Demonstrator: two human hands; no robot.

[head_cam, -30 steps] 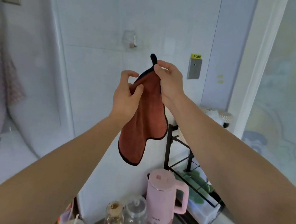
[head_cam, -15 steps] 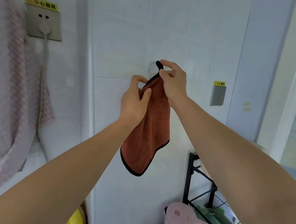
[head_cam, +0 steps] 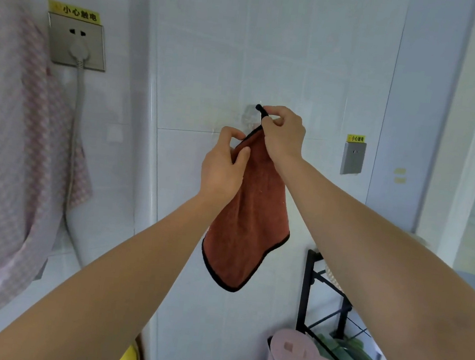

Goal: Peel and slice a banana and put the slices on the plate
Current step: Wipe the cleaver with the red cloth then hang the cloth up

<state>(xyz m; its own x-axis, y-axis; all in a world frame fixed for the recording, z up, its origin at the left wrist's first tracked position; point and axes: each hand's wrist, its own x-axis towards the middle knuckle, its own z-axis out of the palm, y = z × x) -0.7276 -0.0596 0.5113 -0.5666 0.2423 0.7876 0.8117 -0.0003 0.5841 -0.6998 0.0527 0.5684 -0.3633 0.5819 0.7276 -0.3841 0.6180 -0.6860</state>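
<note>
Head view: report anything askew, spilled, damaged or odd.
Nothing looks damaged, spilled or askew. The right hand pinches the black loop of the brown cloth at the clear wall hook; the left hand grips its top edge.

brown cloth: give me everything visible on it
The cloth is rust-brown and plush like microfibre, bound in black, with rounded corners and a black loop at its top corner. It hangs limp against the white tiled wall. The right hand pinches the top corner at a clear wall hook; whether the loop is hooked cannot be told. The left hand pinches the upper edge.
</note>
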